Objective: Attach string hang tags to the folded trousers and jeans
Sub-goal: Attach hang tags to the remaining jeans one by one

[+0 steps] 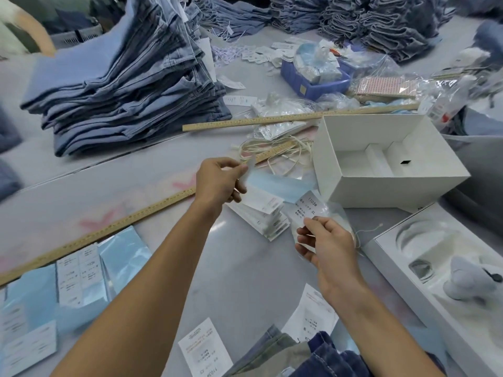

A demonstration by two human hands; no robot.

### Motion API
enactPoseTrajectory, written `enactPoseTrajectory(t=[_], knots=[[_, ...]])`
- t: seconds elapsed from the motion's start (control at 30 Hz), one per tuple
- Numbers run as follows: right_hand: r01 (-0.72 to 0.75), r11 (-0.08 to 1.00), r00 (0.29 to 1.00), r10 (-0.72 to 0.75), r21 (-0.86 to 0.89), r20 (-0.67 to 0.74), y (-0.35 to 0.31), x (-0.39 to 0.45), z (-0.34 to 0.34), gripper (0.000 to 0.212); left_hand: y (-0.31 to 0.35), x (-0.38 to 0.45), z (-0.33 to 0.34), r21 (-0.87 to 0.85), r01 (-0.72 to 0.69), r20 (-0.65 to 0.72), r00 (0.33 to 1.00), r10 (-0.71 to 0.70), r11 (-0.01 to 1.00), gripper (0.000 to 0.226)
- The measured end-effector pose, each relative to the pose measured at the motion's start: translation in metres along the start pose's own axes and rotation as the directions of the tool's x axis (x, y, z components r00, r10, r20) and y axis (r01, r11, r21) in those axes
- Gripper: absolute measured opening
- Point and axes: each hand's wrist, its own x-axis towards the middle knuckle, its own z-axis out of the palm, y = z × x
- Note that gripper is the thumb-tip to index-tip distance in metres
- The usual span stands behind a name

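Two hands are being held over a grey worktable in a garment workroom. A light blue tag is being pinched between thumb and fingers of the left hand. A white printed tag, marked XL, is being gripped by the curled fingers of the right hand, together with a clear plastic bag. A small pile of white hang tags is lying just below the left hand. Loose string is lying beside an open white box. Two wooden rulers are resting on the table. A stack of folded jeans is sitting at the far left, with further denim stacks lining the far edge. A blue bin is standing among scattered tags.
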Motion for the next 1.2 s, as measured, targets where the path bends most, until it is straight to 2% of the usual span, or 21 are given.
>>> enactPoseTrajectory(t=[0.07, 0.13, 0.2, 0.27, 0.33, 0.37, 0.47, 0.53, 0.57, 0.6, 0.7, 0.83, 0.93, 1.0, 1.1, 1.2], knots=[[0.0, 1.0, 1.0, 0.0, 0.013, -0.011, -0.001, -0.001, 0.0, 0.011, 0.009, -0.029, -0.012, 0.03, -0.135, -0.043, 0.99, 0.136, 0.99, 0.007], [-0.003, 0.999, 1.0, 0.004, 0.044, -0.021, -0.006, -0.005, 0.0, 0.011, 0.007, -0.072, -0.026, -0.021, -0.213, -0.03, 0.977, 0.212, 0.977, 0.006], [-0.003, 0.994, 1.0, 0.004, 0.105, -0.015, -0.017, -0.014, 0.001, 0.012, 0.0, -0.119, -0.039, -0.089, -0.21, -0.02, 0.978, 0.209, 0.974, 0.004], [0.019, 0.985, 0.999, -0.024, 0.169, 0.03, -0.034, -0.032, 0.001, 0.015, -0.007, -0.158, -0.048, -0.16, -0.177, -0.09, 0.982, 0.165, 0.971, 0.01], [0.045, 0.985, 0.987, -0.07, 0.169, 0.142, -0.053, -0.062, 0.0, 0.019, -0.014, -0.189, -0.054, -0.258, -0.169, -0.207, 0.971, 0.116, 0.951, 0.005], [0.048, 0.986, 0.97, -0.085, 0.162, 0.227, -0.062, -0.08, -0.001, 0.02, -0.016, -0.201, -0.056, -0.303, -0.17, -0.251, 0.963, 0.094, 0.938, 0.009], [0.015, 0.99, 0.858, -0.085, 0.14, 0.507, -0.08, -0.139, -0.009, 0.006, -0.012, -0.232, -0.059, -0.441, -0.141, -0.318, 0.948, -0.007, 0.886, 0.042], [0.077, 0.996, 0.81, -0.085, 0.037, 0.58, -0.087, -0.173, -0.019, 0.029, -0.005, -0.25, -0.059, -0.557, -0.101, -0.266, 0.962, -0.062, 0.825, 0.06], [0.121, 0.993, 0.815, -0.096, -0.005, 0.572, -0.088, -0.185, -0.023, 0.037, -0.001, -0.259, -0.059, -0.595, -0.072, -0.218, 0.973, -0.074, 0.8, 0.066], [0.145, 0.989, 0.827, -0.103, -0.034, 0.552, -0.089, -0.196, -0.027, 0.036, 0.002, -0.269, -0.059, -0.614, -0.045, -0.164, 0.984, -0.072, 0.788, 0.069], [0.149, 0.987, 0.85, -0.097, -0.06, 0.518, -0.087, -0.217, -0.04, 0.014, 0.009, -0.299, -0.057, -0.651, -0.003, -0.019, 1.0, -0.012, 0.759, 0.074], [0.026, 1.0, 0.86, -0.03, 0.015, 0.51, -0.081, -0.236, -0.06, 0.024, 0.005, -0.333, -0.054, -0.636, 0.049, 0.162, 0.984, 0.071, 0.77, 0.081], [0.025, 0.999, 0.889, -0.033, 0.024, 0.458, -0.073, -0.247, -0.073, 0.024, -0.001, -0.35, -0.052, -0.576, 0.088, 0.279, 0.955, 0.095, 0.813, 0.075], [0.056, 0.998, 0.895, -0.048, -0.005, 0.443, -0.067, -0.253, -0.08, 0.024, 0.0, -0.356, -0.053, -0.539, 0.088, 0.316, 0.943, 0.104, 0.838, 0.055], [0.096, 0.995, 0.882, -0.072, -0.027, 0.465, -0.059, -0.263, -0.085, 0.027, 0.002, -0.359, -0.054, -0.472, 0.015, 0.217, 0.971, 0.1, 0.881, 0.009], [0.172, 0.975, 0.856, -0.078, -0.139, 0.511, -0.055, -0.271, -0.092, 0.03, 0.003, -0.36, -0.057, -0.42, -0.088, 0.124, 0.98, 0.153, 0.903, 0.013]])
